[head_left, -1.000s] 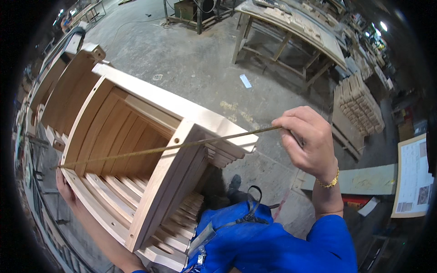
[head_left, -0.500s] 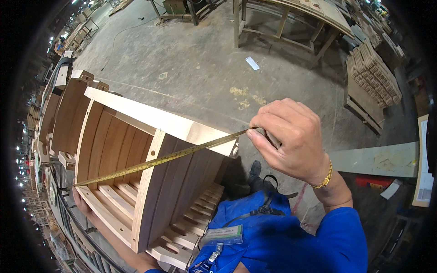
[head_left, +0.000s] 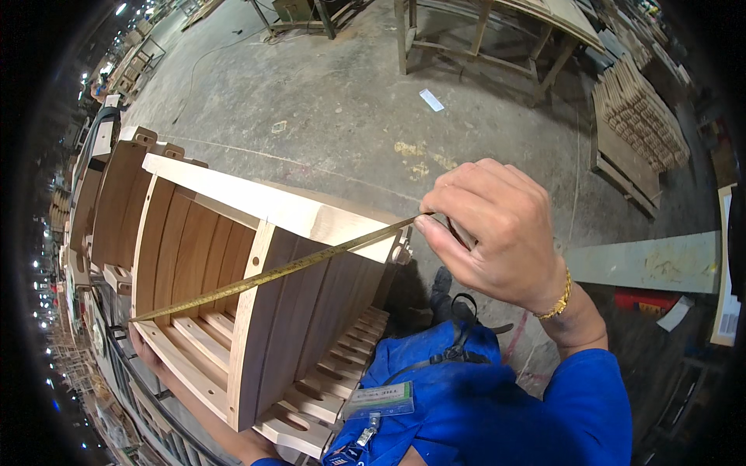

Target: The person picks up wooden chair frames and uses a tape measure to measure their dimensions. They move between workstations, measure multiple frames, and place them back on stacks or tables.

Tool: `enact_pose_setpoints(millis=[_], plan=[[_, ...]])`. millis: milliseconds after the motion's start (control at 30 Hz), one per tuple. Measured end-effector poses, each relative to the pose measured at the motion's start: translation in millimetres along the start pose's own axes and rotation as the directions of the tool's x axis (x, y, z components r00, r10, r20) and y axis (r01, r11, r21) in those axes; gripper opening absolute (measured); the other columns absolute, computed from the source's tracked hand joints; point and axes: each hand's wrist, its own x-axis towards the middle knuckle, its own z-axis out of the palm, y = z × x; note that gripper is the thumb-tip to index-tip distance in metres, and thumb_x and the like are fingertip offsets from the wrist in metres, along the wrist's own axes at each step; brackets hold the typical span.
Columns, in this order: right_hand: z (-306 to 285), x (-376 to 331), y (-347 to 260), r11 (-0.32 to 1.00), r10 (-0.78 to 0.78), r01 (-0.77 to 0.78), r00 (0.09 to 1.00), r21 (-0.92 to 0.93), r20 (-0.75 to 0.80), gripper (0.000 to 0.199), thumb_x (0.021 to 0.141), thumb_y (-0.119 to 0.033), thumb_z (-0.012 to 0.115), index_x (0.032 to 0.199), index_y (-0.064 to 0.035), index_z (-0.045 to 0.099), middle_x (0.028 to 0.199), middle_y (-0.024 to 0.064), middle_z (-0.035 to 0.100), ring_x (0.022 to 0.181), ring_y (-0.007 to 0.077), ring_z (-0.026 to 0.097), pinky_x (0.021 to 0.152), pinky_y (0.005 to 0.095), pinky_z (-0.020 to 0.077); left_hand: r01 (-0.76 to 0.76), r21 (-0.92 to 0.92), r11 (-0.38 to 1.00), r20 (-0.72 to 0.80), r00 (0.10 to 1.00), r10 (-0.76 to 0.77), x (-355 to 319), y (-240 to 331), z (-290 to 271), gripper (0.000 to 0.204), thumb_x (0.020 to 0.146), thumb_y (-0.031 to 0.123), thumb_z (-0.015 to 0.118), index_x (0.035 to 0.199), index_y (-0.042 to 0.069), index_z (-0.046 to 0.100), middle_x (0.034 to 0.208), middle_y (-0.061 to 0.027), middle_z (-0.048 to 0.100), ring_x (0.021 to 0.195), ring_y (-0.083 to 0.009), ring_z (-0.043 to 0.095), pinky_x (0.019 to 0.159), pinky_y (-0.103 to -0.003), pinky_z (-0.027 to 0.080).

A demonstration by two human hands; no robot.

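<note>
- Right hand: fingers pinched closed on the yellow measuring tape at the wooden frame's upper right corner
- Tape: stretched diagonally across the frame to its lower left corner
- Left hand: mostly hidden under that corner; fingers' state cannot be told
- Concrete floor beneath

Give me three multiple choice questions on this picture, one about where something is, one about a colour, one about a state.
1. Where does the tape measure run?
A. Diagonally across the wooden frame
B. Flat on the floor
C. Around a table leg

2. What colour is the sleeve?
A. Red
B. Blue
C. White

3. How is the tape?
A. Coiled up
B. Pulled straight
C. Snapped in two

A: it spans the frame corner to corner.
B: the cloth is bright blue.
B: the right hand pinches one end and it runs straight.
</note>
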Motion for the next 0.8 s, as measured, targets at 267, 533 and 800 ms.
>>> enact_pose_setpoints(millis=[267, 533, 800], plan=[[0.6, -0.3, -0.2, 1.000, 0.005, -0.005, 1.000, 0.020, -0.004, 0.007, 0.068, -0.014, 0.068, 0.069, -0.0106, 0.062, 0.070, 0.0004, 0.056, 0.064, 0.0181, 0.054, 0.056, 0.0312, 0.0414, -0.008, 0.005, 1.000, 0.013, 1.000, 0.008, 3.0, 0.6, 0.1, 0.029, 0.094, 0.022, 0.043, 0.114, 0.002, 0.053, 0.100, -0.0132, 0.059, 0.087, -0.0198, 0.059, 0.075, -0.033, 0.051], [1.0, -3.6, -1.7, 1.000, 0.003, -0.002, 1.000, 0.005, -0.018, 0.008, 0.068, -0.014, 0.068, 0.070, -0.0100, 0.062, 0.070, 0.0003, 0.056, 0.063, 0.0177, 0.054, 0.056, 0.0308, 0.0409, -0.018, 0.009, 1.000, 0.026, 0.999, 0.018, 7.4, 1.2, 0.9, 0.029, 0.094, 0.022, 0.044, 0.112, 0.002, 0.054, 0.096, -0.0131, 0.060, 0.082, -0.0192, 0.060, 0.071, -0.032, 0.052], [-1.5, -7.6, 2.7, 1.000, 0.018, -0.018, 1.000, -0.001, -0.020, 0.010, 0.067, -0.014, 0.069, 0.070, -0.0094, 0.060, 0.072, 0.0009, 0.057, 0.065, 0.0185, 0.055, 0.057, 0.0318, 0.0417, -0.042, 0.016, 0.999, 0.037, 0.998, 0.042, 8.4, -1.6, 9.0, 0.028, 0.093, 0.022, 0.046, 0.110, 0.001, 0.055, 0.092, -0.0130, 0.061, 0.078, -0.0186, 0.061, 0.067, -0.032, 0.053]])
